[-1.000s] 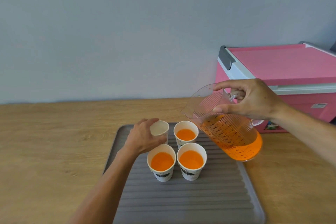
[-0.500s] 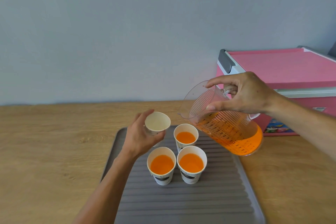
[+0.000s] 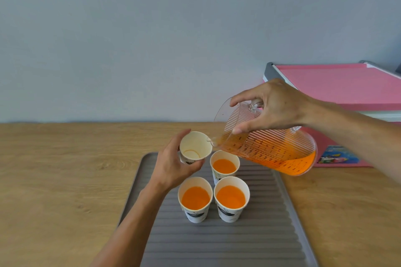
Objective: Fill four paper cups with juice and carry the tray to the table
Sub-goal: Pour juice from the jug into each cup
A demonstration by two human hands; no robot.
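My left hand grips an empty white paper cup, lifted off the tray and tilted toward the jug. My right hand holds the handle of a clear ribbed jug of orange juice, tipped left so its spout touches the empty cup's rim. Three paper cups filled with juice stand on the grey ribbed tray: one at the back, one front left, one front right.
The tray lies on a wooden counter against a pale wall. A pink box with a grey-edged lid stands at the right, behind my right arm.
My left hand has lifted the empty cup off the tray and tilted it. My right hand has moved the jug left and tipped it further, bringing the spout to the cup's rim.
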